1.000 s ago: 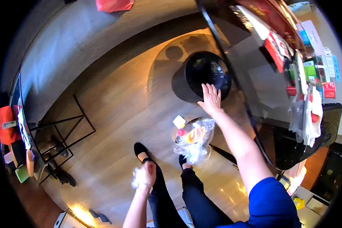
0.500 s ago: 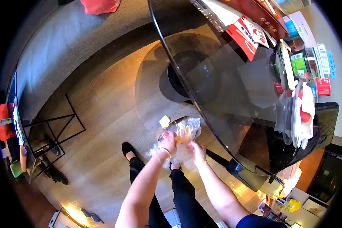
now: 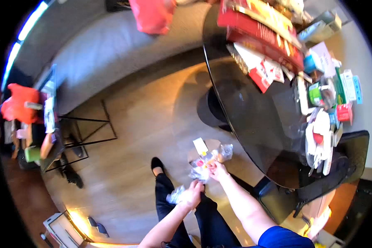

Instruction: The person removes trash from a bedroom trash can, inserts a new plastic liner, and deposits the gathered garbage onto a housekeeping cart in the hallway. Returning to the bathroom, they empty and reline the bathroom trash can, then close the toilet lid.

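Nearest: left hand (image 3: 191,196) closed on crumpled plastic (image 3: 175,195), below and left of the clear bag (image 3: 225,152). Right hand (image 3: 218,170) nearer, at the bag's near side, fingers drawn narrow; hold or mere touch impossible to tell. Bag's long axis slanting from lower left to upper right, mouth indistinct. Just beyond: white card (image 3: 200,146); farther, bin (image 3: 206,111).

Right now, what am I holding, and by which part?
Your left hand holds crumpled clear plastic, one bunched end jutting out. Your right hand is at the clear bag; whether it grips, I can't tell.
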`<state>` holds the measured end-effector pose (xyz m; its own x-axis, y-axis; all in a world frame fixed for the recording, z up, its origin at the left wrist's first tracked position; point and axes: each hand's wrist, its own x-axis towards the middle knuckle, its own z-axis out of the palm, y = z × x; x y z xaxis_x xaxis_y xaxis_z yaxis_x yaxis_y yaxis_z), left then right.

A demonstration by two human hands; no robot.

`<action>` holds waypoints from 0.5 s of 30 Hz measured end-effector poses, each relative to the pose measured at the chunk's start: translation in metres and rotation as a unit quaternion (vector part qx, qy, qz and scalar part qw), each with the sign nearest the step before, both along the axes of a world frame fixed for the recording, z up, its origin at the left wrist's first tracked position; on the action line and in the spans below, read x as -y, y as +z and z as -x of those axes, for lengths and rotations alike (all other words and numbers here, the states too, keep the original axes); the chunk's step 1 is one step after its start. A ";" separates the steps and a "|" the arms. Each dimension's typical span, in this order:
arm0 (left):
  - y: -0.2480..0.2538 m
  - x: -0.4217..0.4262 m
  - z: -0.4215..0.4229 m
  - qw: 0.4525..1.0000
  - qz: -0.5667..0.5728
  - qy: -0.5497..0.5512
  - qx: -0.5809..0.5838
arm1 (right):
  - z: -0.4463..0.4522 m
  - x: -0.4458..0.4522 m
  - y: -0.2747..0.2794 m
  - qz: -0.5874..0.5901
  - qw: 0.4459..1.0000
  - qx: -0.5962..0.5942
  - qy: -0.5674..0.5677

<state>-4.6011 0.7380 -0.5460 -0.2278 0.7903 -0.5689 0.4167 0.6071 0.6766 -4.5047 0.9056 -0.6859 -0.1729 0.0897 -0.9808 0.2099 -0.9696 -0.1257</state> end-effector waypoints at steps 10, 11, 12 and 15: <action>0.188 0.239 -0.091 0.849 0.183 0.477 -0.135 | -0.023 0.017 0.049 0.059 0.972 -0.017 0.227; 0.186 0.255 -0.114 0.858 0.138 0.468 -0.162 | -0.030 0.026 0.056 0.060 0.966 -0.012 0.252; 0.187 0.263 -0.136 0.849 0.133 0.485 -0.161 | -0.028 0.035 0.068 0.047 0.960 -0.007 0.277; 0.216 0.263 -0.187 0.816 0.068 0.554 -0.150 | -0.017 0.058 0.104 -0.010 0.933 -0.007 0.361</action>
<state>-4.4143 0.4749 -0.3302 -0.9048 -0.0600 -0.4215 -0.3038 0.7847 0.5403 -4.4874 0.8476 -0.5822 -0.2086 -0.0366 -0.9773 0.8051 -0.5738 -0.1503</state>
